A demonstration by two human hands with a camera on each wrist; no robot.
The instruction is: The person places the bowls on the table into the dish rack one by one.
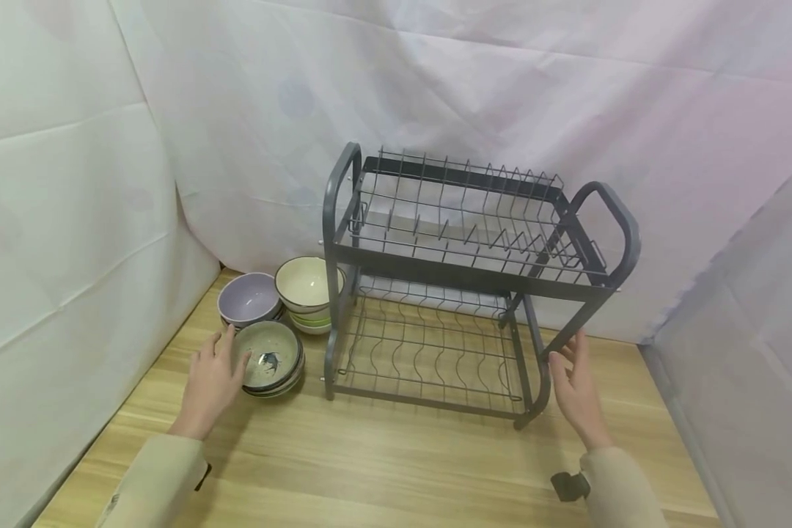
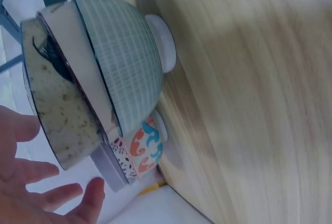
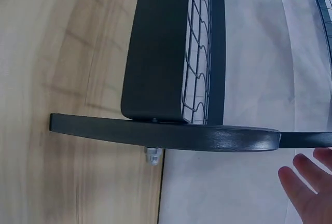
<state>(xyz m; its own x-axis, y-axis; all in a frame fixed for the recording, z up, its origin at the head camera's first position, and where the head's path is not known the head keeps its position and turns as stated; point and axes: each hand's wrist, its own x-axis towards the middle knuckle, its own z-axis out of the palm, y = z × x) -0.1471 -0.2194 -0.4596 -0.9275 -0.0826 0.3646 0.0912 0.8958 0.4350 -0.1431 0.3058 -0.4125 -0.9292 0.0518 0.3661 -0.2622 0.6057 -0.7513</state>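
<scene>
My left hand (image 1: 211,381) hovers at the left rim of a stack of bowls, fingers spread and loosely bent. On top is a speckled bowl (image 1: 266,356) with a dark animal drawing inside; a green checked bowl (image 2: 122,63) sits at the bottom of that stack. The left wrist view shows a gap between the fingertips and the rim. My right hand (image 1: 577,392) is beside the right front leg of a dark two-tier dish rack (image 1: 429,407), its fingers extended. Whether it touches the rack, I cannot tell.
Behind the front stack stand a stack topped by a purple bowl (image 1: 249,299) and one topped by a cream bowl (image 1: 306,284), close to the rack's left side. White cloth walls (image 1: 257,147) enclose the wooden table (image 1: 383,469) at the back and sides.
</scene>
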